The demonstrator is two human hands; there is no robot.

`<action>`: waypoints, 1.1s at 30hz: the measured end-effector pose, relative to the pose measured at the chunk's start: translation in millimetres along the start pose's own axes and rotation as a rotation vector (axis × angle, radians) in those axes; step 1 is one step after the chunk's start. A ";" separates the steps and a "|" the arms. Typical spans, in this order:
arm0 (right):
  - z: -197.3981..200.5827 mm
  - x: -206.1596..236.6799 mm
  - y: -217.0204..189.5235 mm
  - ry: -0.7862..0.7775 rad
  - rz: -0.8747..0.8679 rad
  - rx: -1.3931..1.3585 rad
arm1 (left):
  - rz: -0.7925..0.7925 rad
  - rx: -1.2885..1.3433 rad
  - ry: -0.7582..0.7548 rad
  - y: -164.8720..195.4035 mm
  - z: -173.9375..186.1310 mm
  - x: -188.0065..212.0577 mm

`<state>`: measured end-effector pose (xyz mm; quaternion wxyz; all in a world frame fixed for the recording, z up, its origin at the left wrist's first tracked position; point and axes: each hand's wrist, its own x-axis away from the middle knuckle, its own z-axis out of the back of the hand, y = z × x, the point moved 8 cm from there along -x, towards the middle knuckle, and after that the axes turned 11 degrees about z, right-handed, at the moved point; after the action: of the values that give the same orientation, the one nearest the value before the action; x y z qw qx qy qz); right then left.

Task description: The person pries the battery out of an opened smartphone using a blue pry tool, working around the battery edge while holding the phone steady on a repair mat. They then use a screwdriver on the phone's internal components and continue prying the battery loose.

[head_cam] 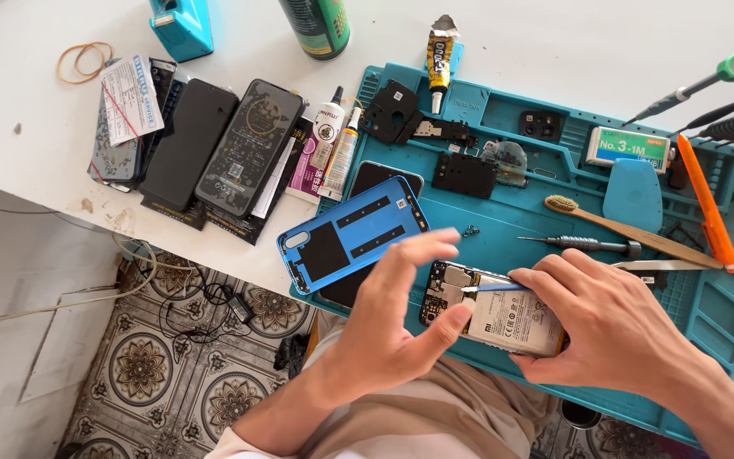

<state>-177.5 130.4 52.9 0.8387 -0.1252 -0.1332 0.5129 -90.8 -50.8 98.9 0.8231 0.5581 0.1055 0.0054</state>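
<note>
Two hands at an opened smartphone on a teal repair mat.

The right hand has its grip pinching a thin blue-tipped tool over the phone's battery; the left hand hovers just beside, grip spread, near the detached blue back cover.

Small green-and-white box on teal mat's far side, white-labelled glue tubes left of mat, dark phone screens beside them

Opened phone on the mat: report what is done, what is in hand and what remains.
Done: the blue back cover is off and lies inside-up; black inner plates and screws lie on the teal mat. In hand: both hands steady the opened phone, right working a thin tool. Left: battery still seated.
</note>
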 end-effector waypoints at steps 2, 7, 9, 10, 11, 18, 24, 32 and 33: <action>2.5 1.6 -3.3 0.058 0.044 -0.011 | -0.086 -0.041 0.020 1.2 -5.3 1.0; 5.6 6.5 -4.6 0.117 0.121 0.001 | -0.242 -0.077 0.080 -1.2 -15.3 3.3; -0.5 8.4 -0.8 0.046 0.073 -0.013 | -0.298 -0.074 0.102 0.9 -16.4 7.8; -0.6 9.2 -2.1 0.044 0.082 -0.013 | -0.309 -0.072 0.107 1.4 -17.0 9.4; -0.7 9.3 -2.4 0.044 0.091 -0.013 | -0.322 -0.071 0.112 1.8 -17.4 9.8; -5.9 7.6 -2.0 0.000 0.110 -0.014 | -0.346 -0.071 0.157 3.0 -12.6 11.5; -0.6 7.7 -9.1 0.061 0.170 -0.028 | -0.382 -0.056 0.161 6.4 -8.0 14.2; 18.6 -0.4 -10.5 0.071 0.144 -0.061 | -0.390 -0.048 0.152 14.5 -10.7 7.2; 23.7 -1.2 -13.2 0.120 0.168 -0.068 | -0.392 -0.044 0.151 14.6 -10.1 6.7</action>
<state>-175.5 125.2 79.4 0.7944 -0.1946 -0.0893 0.5684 -84.5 -35.2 107.7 0.8101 0.5067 0.2733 -0.1107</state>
